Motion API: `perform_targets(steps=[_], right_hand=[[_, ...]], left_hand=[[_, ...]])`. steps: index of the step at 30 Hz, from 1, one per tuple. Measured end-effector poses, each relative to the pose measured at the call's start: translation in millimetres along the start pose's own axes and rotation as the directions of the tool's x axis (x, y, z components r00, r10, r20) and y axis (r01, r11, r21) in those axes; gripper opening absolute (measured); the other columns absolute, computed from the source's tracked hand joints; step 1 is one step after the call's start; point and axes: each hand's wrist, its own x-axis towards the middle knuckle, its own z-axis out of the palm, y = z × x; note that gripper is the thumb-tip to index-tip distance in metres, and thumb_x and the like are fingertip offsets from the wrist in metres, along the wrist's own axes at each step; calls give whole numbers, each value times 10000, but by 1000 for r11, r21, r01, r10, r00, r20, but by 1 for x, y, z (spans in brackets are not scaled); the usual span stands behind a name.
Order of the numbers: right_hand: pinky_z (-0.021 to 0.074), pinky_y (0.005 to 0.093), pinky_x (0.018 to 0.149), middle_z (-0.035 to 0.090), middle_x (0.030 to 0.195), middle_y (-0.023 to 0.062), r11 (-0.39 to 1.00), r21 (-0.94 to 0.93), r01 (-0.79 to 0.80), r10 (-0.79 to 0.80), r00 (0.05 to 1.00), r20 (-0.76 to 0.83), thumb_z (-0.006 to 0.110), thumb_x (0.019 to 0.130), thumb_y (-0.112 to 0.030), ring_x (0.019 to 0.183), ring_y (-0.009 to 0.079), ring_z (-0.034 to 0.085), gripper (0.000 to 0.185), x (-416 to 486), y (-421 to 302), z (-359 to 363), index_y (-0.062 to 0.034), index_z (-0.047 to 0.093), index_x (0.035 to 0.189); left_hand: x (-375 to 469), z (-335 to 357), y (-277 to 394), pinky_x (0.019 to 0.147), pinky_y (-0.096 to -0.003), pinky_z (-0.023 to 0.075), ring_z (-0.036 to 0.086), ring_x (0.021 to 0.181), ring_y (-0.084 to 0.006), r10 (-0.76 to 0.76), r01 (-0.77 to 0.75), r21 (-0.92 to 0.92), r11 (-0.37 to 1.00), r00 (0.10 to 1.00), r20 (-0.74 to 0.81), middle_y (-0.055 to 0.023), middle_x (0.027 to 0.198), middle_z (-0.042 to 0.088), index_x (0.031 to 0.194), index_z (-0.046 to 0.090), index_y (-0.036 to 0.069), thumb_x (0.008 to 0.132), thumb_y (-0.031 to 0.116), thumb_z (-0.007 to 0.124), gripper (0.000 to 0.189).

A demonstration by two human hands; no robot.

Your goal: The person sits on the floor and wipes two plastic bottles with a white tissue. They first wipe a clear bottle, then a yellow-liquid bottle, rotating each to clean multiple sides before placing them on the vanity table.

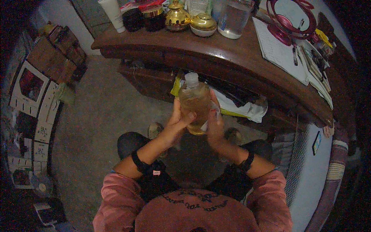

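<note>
Between my hands is a clear plastic bottle [195, 100] with a whitish cap and yellowish contents, held upright over the floor in front of the wooden dresser [174, 47]. My left hand [181, 113] grips its left side, the thumb lying across the lower front. On the bottle's right side is my right hand [215, 119], blurred, with something pale and crumpled, perhaps a cloth or wipe, by its fingers. Behind the bottle an open lower compartment shows a white plastic bag [249, 111] and a yellow edge.
Along the dresser top stand a white tube [113, 14], dark jars, gold-lidded containers [177, 18] and a clear container [235, 18]. An open notebook [278, 52], pens and a pink-framed round mirror [289, 17] lie to the right. A phone [316, 143] rests on a pale surface at right.
</note>
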Motion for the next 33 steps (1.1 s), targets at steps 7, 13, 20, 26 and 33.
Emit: perform_targets(steps=[7, 13, 20, 26, 33], right_hand=[[149, 464, 1094, 194, 1464, 213, 634, -618, 465, -296, 884, 362, 274, 951, -474, 1353, 385, 181, 666, 25, -31, -6, -13, 180, 1423], [195, 480, 1063, 251, 1444, 219, 396, -693, 603, -358, 796, 488, 309, 944, -439, 1344, 391, 216, 609, 31, -38, 0, -30, 295, 1395], [175, 536, 1068, 273, 1452, 157, 142, -629, 764, -233, 644, 729, 308, 943, -422, 1334, 363, 251, 526, -1, -8, -1, -49, 417, 1298], [117, 531, 1096, 218, 1461, 183, 172, -768, 616, -203, 785, 585, 432, 876, -360, 1351, 358, 202, 571, 10, -34, 6, -44, 351, 1345], [354, 380, 974, 458, 1187, 135, 936, -344, 71, -24, 990, 137, 461, 911, -215, 1114, 242, 447, 518, 34, -46, 4, -34, 297, 1367]], left_hand=[[1, -14, -12, 1054, -390, 276, 303, 1300, -256, -343, 345, -91, 934, 938, 45, -102, 1389, 337, 1406, 184, 101, 847, 385, 616, 762], [4, -20, -23, 991, -404, 382, 361, 1267, -232, -372, 376, 53, 925, 925, -73, -111, 1366, 376, 1389, 246, 81, 873, 567, 465, 742], [25, -34, 16, 995, -388, 393, 428, 1220, -250, -187, 200, -181, 963, 979, 85, -116, 1363, 387, 1404, 207, 102, 904, 599, 323, 714], [15, -16, -2, 1007, -392, 373, 379, 1262, -254, -198, 197, 33, 980, 979, 40, -105, 1409, 315, 1422, 162, 131, 943, 493, 350, 630], [7, -28, -22, 1002, -395, 368, 383, 1256, -257, -337, 339, 213, 917, 940, -45, -109, 1393, 347, 1418, 197, 102, 948, 337, 431, 576]])
